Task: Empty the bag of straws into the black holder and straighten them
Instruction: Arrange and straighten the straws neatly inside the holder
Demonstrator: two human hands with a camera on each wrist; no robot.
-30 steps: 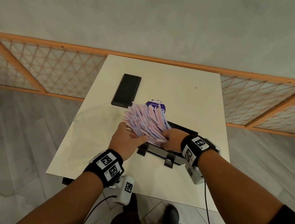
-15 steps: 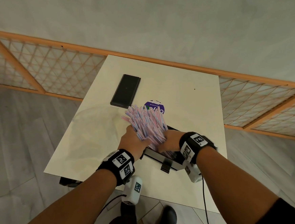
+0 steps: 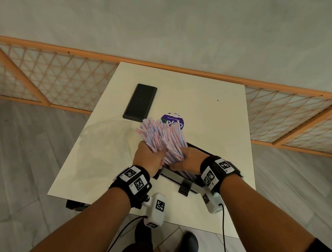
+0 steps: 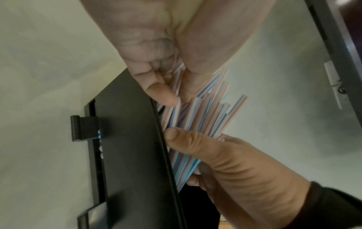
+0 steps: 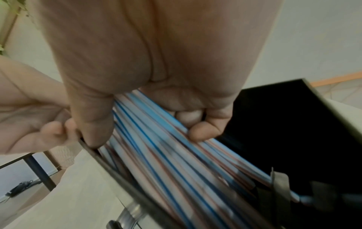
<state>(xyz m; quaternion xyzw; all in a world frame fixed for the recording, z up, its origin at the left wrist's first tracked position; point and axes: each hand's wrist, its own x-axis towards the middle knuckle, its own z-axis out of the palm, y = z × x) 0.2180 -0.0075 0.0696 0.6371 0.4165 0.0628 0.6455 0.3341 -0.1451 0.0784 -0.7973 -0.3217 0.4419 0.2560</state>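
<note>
Your left hand and right hand both have a curled grip around one thick bundle of striped straws, fingers and thumbs wrapped about its lower part. Below your grip the straw ends sit inside the black holder on the desk; above your grip the bundle fans out, leaning away from you. Beyond the straw tips lie a purple round sticker and, to its left, a black flat box.
</note>
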